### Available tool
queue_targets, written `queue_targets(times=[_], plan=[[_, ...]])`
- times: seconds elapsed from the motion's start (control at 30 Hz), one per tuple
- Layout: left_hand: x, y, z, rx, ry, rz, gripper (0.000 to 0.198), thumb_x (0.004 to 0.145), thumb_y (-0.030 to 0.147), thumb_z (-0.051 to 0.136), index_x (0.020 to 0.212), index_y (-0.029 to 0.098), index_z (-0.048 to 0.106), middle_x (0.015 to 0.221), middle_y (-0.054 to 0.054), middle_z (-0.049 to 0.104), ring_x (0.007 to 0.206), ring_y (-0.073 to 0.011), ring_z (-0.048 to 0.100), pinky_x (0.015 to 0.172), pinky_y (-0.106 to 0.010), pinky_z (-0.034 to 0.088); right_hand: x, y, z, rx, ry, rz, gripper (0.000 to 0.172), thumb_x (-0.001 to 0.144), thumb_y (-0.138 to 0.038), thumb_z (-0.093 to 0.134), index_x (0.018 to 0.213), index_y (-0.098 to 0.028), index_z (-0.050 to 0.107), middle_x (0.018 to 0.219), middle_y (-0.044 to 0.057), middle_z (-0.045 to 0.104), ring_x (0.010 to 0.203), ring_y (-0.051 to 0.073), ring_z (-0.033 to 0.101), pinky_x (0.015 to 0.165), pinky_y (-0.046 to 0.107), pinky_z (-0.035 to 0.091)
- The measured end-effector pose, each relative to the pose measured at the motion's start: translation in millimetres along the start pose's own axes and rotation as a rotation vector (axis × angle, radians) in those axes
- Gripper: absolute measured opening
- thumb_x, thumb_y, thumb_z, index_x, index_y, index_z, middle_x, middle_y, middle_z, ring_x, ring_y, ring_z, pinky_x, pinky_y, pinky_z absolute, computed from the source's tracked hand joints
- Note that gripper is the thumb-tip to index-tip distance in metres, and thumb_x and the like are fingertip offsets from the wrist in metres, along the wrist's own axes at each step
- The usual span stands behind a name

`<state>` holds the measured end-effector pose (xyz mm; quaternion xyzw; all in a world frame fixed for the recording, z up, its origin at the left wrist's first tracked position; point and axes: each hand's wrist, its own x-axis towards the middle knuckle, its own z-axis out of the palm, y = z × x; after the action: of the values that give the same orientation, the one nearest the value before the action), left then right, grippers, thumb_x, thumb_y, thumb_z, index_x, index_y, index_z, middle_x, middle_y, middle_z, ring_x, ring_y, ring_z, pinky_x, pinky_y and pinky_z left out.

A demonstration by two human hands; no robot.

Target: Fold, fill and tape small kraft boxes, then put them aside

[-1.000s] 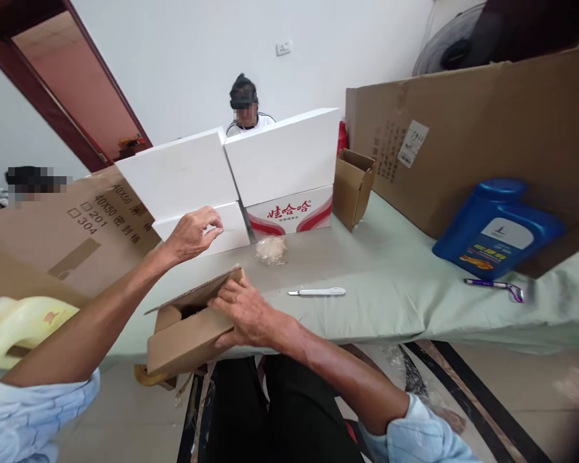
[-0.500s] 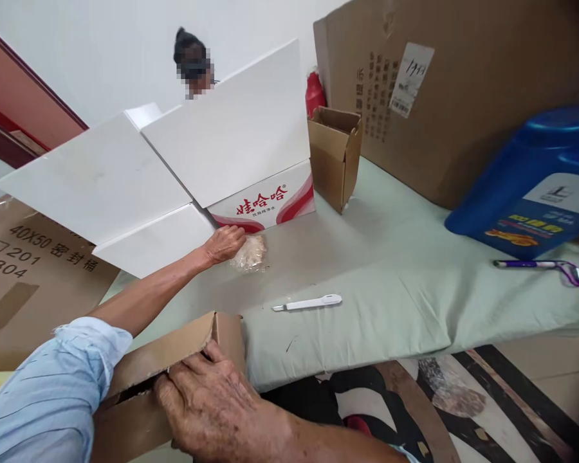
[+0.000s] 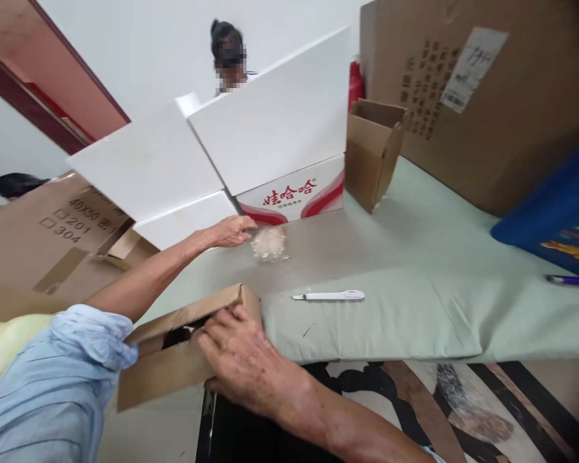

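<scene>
My right hand [image 3: 251,366] grips the near right end of a brown cardboard box [image 3: 168,373], its fingertips at the box's gaping slot, where something dark shows. My left hand [image 3: 231,231] reaches out over the cloth-covered table, its fingers drawn together beside a crumpled clear plastic bundle [image 3: 269,244]. Whether the fingers pinch the plastic is too small to tell. A white scalpel-like knife [image 3: 335,296] lies on the cloth, right of the cardboard box, with its blade pointing left.
White box with red print [image 3: 289,196] stands behind the plastic, next to an open small carton [image 3: 374,151]. Large cartons [image 3: 468,122] flank the table [image 3: 415,289]. Blue container [image 3: 554,218] and purple-handled item [image 3: 572,280] are at right. A person [image 3: 228,54] is beyond.
The view has swung left, shifting the scene rightward. My left hand has moved slightly left of the plastic bundle. The cardboard box in my right hand is tilted differently, showing more of its slot.
</scene>
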<state>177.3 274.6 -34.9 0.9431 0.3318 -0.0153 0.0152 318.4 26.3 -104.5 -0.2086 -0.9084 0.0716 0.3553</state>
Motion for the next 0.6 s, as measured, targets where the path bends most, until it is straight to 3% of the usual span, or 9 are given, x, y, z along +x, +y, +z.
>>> queue_targets(times=[0.07, 0.13, 0.2, 0.27, 0.37, 0.47, 0.6], plan=[[-44.5, 15.0, -42.8, -0.017, 0.050, -0.041, 0.036, 0.095, 0.020, 0.054, 0.124, 0.020, 0.077, 0.137, -0.012, 0.077, 0.108, -0.0237, 0.076, 0.094, -0.037, 0.063, 5.3, 5.7, -2.6, -0.005, -0.025, 0.029, 0.052, 0.088, -0.041, 0.091, 0.125, -0.012, 0.068, 0.116, 0.015, 0.074, 0.115, 0.032, 0.059, 0.103, 0.046, 0.046], [-104.8, 41.2, -78.9, -0.064, 0.156, -0.069, 0.031, 0.098, 0.023, 0.055, 0.117, 0.023, 0.080, 0.146, -0.010, 0.072, 0.126, -0.0268, 0.072, 0.104, -0.042, 0.061, 11.2, 12.5, -4.5, 0.005, -0.050, 0.064, 0.056, 0.086, -0.043, 0.094, 0.126, -0.013, 0.068, 0.118, 0.016, 0.073, 0.114, 0.033, 0.059, 0.102, 0.047, 0.045], [-171.5, 72.9, -97.1, -0.076, 0.219, -0.108, 0.026, 0.100, 0.023, 0.058, 0.106, 0.027, 0.082, 0.149, -0.007, 0.071, 0.133, -0.0287, 0.070, 0.112, -0.047, 0.059, 16.3, 19.2, -8.0, 0.023, -0.072, 0.095, 0.061, 0.082, -0.044, 0.098, 0.125, -0.014, 0.068, 0.118, 0.015, 0.072, 0.114, 0.033, 0.059, 0.102, 0.048, 0.045], [-232.2, 100.0, -93.0, -0.086, 0.196, -0.163, 0.026, 0.101, 0.023, 0.060, 0.100, 0.031, 0.085, 0.159, -0.005, 0.065, 0.135, -0.0301, 0.069, 0.109, -0.049, 0.062, 20.3, 23.8, -13.4, 0.053, -0.091, 0.108, 0.059, 0.084, -0.045, 0.097, 0.126, -0.015, 0.069, 0.118, 0.014, 0.072, 0.114, 0.033, 0.060, 0.102, 0.047, 0.045], [-291.2, 119.1, -59.1, -0.049, 0.198, -0.247, 0.037, 0.106, 0.022, 0.053, 0.114, 0.035, 0.087, 0.167, -0.006, 0.057, 0.147, -0.0328, 0.061, 0.112, -0.050, 0.061, 25.1, 24.2, -22.2, 0.107, -0.121, 0.085, 0.053, 0.091, -0.044, 0.092, 0.130, -0.018, 0.069, 0.122, 0.012, 0.073, 0.118, 0.031, 0.062, 0.105, 0.046, 0.045], [-309.1, 119.3, -26.9, -0.043, 0.240, -0.307, 0.042, 0.110, 0.027, 0.047, 0.132, 0.034, 0.082, 0.162, -0.009, 0.061, 0.143, -0.0316, 0.063, 0.114, -0.046, 0.058, 30.2, 17.9, -27.0, 0.128, -0.174, 0.044, 0.051, 0.091, -0.042, 0.092, 0.130, -0.018, 0.069, 0.126, 0.011, 0.073, 0.121, 0.030, 0.063, 0.107, 0.044, 0.045], [-305.3, 118.8, -17.3, -0.165, 0.161, -0.326, 0.045, 0.112, 0.047, 0.047, 0.146, 0.032, 0.072, 0.145, -0.009, 0.067, 0.117, -0.0254, 0.073, 0.096, -0.033, 0.061, 38.5, 9.1, -29.2, 0.061, -0.242, 0.040, 0.051, 0.090, -0.038, 0.092, 0.130, -0.017, 0.070, 0.128, 0.013, 0.074, 0.123, 0.031, 0.065, 0.109, 0.045, 0.046]])
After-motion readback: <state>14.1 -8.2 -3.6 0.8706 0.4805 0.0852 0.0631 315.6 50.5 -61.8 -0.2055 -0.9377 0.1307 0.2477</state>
